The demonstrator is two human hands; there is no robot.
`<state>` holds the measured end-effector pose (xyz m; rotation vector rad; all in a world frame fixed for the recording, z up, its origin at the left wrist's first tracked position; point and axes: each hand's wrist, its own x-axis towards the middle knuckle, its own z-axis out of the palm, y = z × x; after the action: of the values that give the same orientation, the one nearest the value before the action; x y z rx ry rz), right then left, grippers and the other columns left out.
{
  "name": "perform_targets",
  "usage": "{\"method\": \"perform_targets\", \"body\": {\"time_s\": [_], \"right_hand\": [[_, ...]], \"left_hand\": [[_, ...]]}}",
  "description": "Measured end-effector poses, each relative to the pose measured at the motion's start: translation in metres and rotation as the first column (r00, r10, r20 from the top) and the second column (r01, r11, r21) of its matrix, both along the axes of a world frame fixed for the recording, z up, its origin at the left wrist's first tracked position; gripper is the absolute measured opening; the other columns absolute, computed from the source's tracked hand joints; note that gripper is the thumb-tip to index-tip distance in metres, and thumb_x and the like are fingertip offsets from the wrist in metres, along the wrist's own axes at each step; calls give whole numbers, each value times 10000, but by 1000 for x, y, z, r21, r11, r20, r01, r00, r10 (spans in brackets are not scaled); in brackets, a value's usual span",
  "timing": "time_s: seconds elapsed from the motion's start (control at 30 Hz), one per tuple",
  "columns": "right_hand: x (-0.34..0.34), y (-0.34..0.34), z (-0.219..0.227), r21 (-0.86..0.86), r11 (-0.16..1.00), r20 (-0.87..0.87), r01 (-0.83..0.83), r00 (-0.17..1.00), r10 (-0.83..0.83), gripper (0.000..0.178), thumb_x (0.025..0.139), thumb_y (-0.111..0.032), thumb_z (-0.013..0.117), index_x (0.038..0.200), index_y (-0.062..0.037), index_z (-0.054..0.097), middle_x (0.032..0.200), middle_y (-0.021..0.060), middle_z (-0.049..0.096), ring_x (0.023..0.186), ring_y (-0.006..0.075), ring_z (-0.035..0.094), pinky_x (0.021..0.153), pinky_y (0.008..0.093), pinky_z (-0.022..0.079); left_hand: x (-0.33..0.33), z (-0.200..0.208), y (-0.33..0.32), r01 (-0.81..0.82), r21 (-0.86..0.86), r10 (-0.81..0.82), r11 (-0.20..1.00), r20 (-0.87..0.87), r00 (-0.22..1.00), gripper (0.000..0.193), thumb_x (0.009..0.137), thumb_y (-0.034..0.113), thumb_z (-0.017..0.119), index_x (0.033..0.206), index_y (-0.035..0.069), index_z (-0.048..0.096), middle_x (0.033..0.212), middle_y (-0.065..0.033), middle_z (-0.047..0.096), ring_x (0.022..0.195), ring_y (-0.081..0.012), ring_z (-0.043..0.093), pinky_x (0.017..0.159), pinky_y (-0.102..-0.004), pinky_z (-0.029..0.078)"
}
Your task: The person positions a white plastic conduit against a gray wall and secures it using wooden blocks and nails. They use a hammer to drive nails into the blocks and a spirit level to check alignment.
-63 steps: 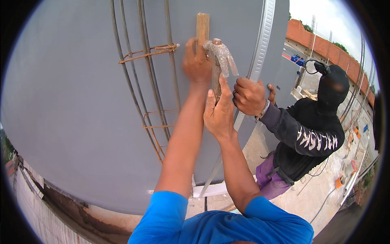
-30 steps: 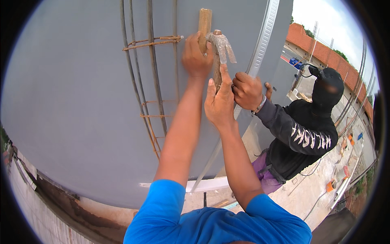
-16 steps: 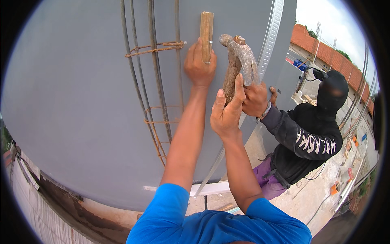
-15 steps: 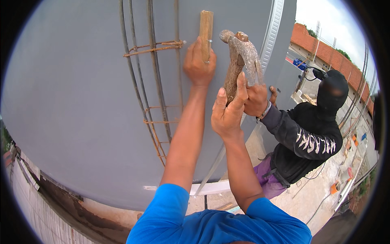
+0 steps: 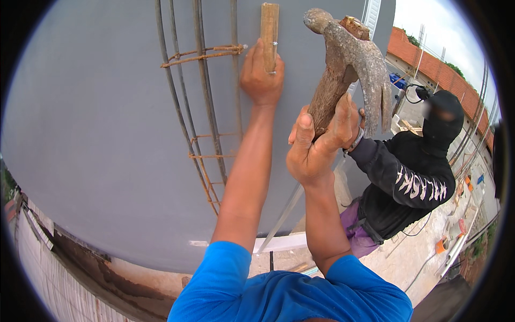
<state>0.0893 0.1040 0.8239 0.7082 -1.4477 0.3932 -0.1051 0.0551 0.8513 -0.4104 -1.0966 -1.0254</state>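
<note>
My left hand [image 5: 261, 79] is closed around a short wooden block [image 5: 270, 32], holding it upright against a large grey panel [image 5: 107, 134]. Small shiny metal bits, perhaps nails, show on the block's right edge and lower end. Raised to the right of the block, my right hand [image 5: 316, 147] grips the rough wooden handle of a claw hammer [image 5: 357, 53]. Its worn head is apart from the block, with the claws pointing down to the right. Behind my right hand, a co-worker's hand [image 5: 354, 126] is mostly hidden.
A cage of rusty rebar [image 5: 206, 102] stands left of the block in front of the panel. Close on the right is a co-worker [image 5: 416, 172] in black clothing and head covering. A pale strip [image 5: 372, 13] runs along the panel's right side. Orange containers [image 5: 442, 246] lie farther right.
My right hand has drawn the hammer back, up and to the right, away from the block. The left hand and block have shifted slightly upward in view.
</note>
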Motion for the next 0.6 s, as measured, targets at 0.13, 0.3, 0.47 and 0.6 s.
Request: {"method": "perform_targets", "body": {"time_s": [0.13,0.3,0.47,0.6], "right_hand": [[-17,1,-20,-72,996,30,-45,998,47,640,1120,-96,517,1627,11,141,897,125,638,670,165,633,715,342,534],[-52,1,-31,-119,993,125,4,992,11,606,1067,-35,600,1598,0,310,1176,303,696,879,340,747,759,431,591],[-31,-5,-24,-168,984,130,-61,988,84,603,1104,-78,549,1602,14,222,1115,194,696,808,195,680,741,396,563],[4,-18,-3,-129,968,-131,-217,971,200,657,1117,-86,511,1638,-9,119,1104,153,697,763,147,640,696,378,544]], "left_hand": [[1,-1,1,20,-7,-20,1000,-3,1000,528,838,153,797,1342,26,706,1185,-159,746,1010,-341,750,828,-440,626],[-5,2,2,69,-18,-69,997,-7,998,529,835,155,799,1343,35,709,1205,-152,749,1023,-337,750,841,-445,622],[-5,2,-6,19,-33,-19,999,1,1000,537,834,165,802,1348,41,708,1230,-141,746,1016,-332,751,832,-441,620],[-6,-3,-2,-14,-27,15,1000,62,998,533,843,203,817,1343,44,721,1220,-120,746,1017,-300,766,822,-403,636]]}}
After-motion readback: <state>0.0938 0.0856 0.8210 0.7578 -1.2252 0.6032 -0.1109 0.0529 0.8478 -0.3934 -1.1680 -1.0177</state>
